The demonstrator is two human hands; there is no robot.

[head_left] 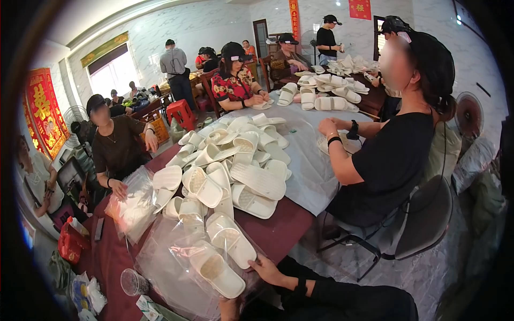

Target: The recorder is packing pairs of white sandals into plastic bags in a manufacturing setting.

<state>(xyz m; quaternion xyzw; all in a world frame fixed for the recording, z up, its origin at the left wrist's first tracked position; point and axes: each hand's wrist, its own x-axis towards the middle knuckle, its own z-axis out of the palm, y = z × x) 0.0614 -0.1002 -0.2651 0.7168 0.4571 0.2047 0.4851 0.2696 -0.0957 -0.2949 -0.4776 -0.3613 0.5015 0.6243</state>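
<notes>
At the table's near edge, my right hand (269, 271) is closed on the heel of a white slipper (233, 238), thumb and fingers at its rim. A second white slipper (217, 269) lies beside it, closer to me, toe pointing away. My left hand (230, 308) shows only in part at the lower edge, just below that second slipper's heel; its fingers are hidden. Around and under this pair spreads a clear plastic bag (166, 267). Just beyond rises a large heap of white slippers (259, 179).
A dark red cloth (284, 224) covers the table. On the left lie a stack of clear bags (134, 206) and a plastic cup (134, 282). A person in black (399, 150) sits at the right by a grey chair (417, 219); another person (120, 139) is across the table.
</notes>
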